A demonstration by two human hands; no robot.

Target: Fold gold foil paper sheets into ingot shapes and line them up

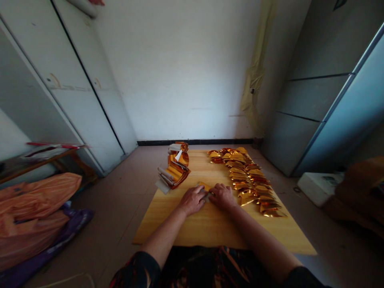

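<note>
My left hand [192, 200] and my right hand [222, 196] rest side by side on a low wooden board [210, 228], fingers curled and pressed onto a small gold foil paper [205, 186] that peeks out between and above them. To the left of my hands lies a stack of unfolded gold foil sheets [175, 170], some showing their white backs. Along the board's right side runs a long pile of folded gold foil pieces [247, 180].
An orange plastic bag [36, 212] over purple cloth lies on the floor at left. White cabinet doors [75, 88] stand at left, a grey fridge [324, 100] at right. A white box [319, 186] sits on the floor at right.
</note>
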